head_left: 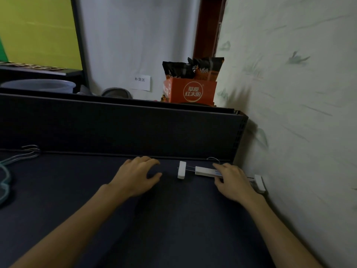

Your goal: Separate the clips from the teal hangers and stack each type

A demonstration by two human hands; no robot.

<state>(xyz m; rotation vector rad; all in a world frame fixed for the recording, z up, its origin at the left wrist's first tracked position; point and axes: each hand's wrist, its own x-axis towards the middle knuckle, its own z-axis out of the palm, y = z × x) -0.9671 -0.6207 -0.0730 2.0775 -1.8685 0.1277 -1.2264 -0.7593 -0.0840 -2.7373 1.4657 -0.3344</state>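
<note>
orange cardboard box (190,90) reads 草原红太阳, white paper label (140,83) 补货区; left hand (137,176) empty, loosely spread; right hand (232,180) covers white clip hanger (201,171); teal hangers (5,176) cut off far left

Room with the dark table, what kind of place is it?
Probably a shop's stockroom: a paper restock sign on the wall, an orange carton holding snack bags, and teal hangers.

I see a dark bench (164,219) with a raised dark back panel. Teal hangers (5,176) piled at far left edge, a white clip hanger (201,170) near the right back corner, both my hands resting on the surface by it
</note>
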